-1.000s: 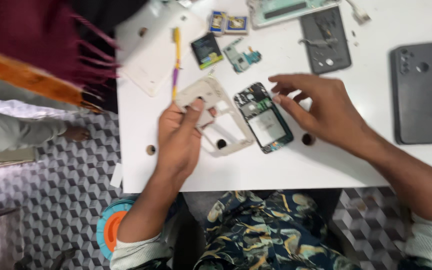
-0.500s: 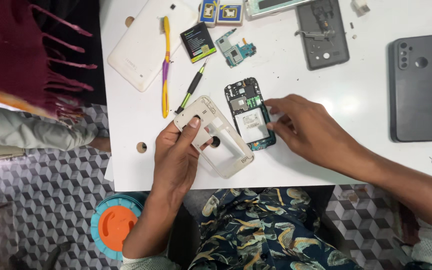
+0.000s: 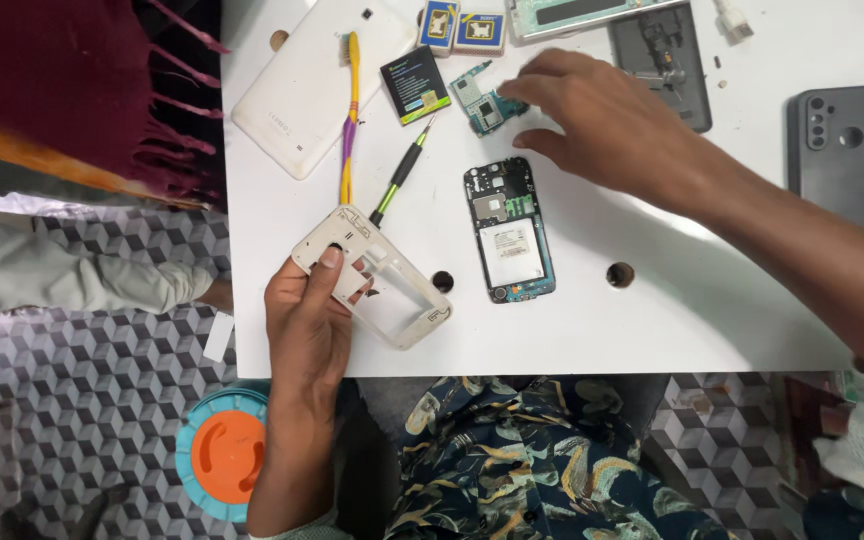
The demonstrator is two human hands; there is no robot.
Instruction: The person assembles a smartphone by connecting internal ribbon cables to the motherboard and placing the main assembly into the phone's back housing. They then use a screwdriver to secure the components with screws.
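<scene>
The left hand is clamped on a white phone frame at the near edge of the white desk. The right hand, fingers apart and holding nothing, reaches to a small circuit board far on the desk. The opened phone lies flat between them, so it seems to be the step of taking parts out. Picking the board needs a fine pinch. A screwdriver, a battery and a toothbrush lie near.
</scene>
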